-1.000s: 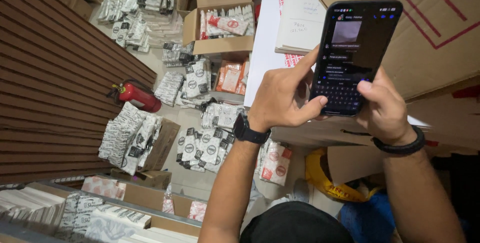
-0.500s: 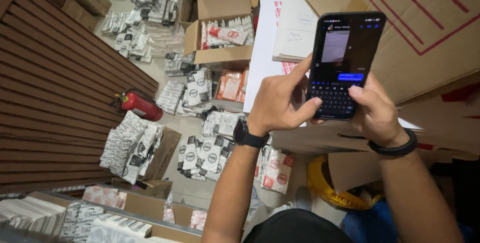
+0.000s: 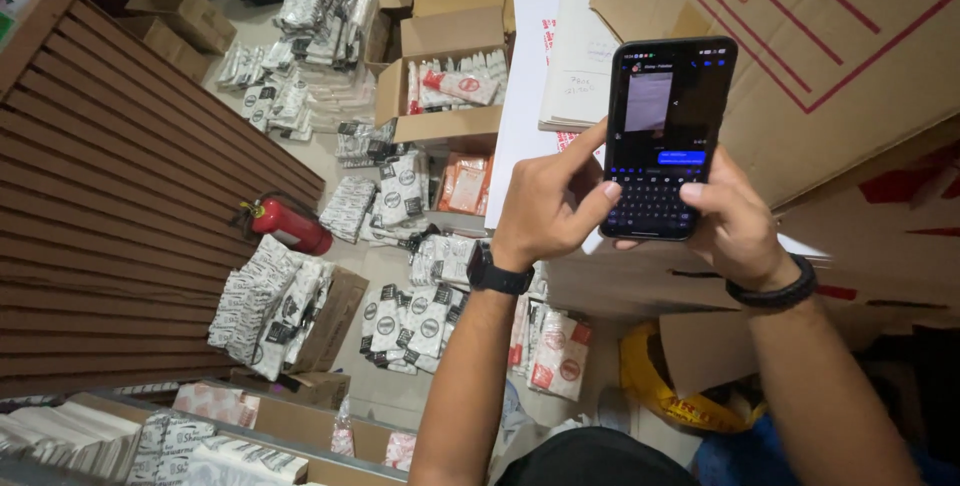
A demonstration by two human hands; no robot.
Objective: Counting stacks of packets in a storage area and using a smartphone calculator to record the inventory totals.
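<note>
Both my hands cradle a dark phone (image 3: pixel 668 136) at upper right of the frame, thumbs on its lit screen.

Left hand (image 3: pixel 548 208) and right hand (image 3: pixel 735 228) curl around its lower edges; it looks light, rigid, slick, breakable. White printed packets (image 3: pixel 268 298) lie lower left, a red extinguisher (image 3: pixel 287 225) left, red-lined cardboard (image 3: pixel 800 36) upper right.

Both hands (image 3: pixel 548 208) (image 3: pixel 735 226) raised together, fingers curled, thumbs tipped inward, forearms extended.

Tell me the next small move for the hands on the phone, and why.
Probably tap the next key with a thumb. Both the left hand and the right hand cradle the phone, its on-screen keyboard is open, and both thumbs rest at the keyboard's edges.
</note>
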